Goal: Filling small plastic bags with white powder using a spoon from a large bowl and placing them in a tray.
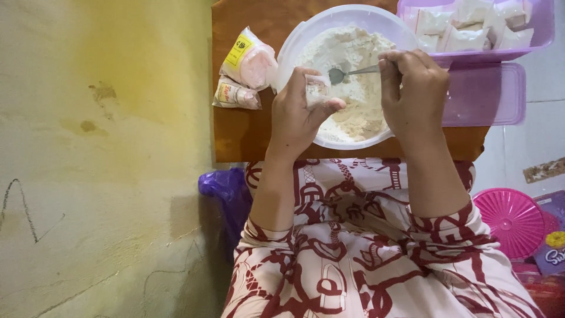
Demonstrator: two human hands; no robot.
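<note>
Head view: left hand (300,112) pinches a small clear plastic bag (318,88) upright at its mouth, over the white bowl (294,41) of flour. Right hand (412,88) grips a metal spoon (347,73) by the handle. Bag appears light, limp and slippery; support it at the rim, since the film likely collapses elsewhere.

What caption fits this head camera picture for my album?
Left hand holds a small bag while right hand spoons powder over the bowl.
</note>
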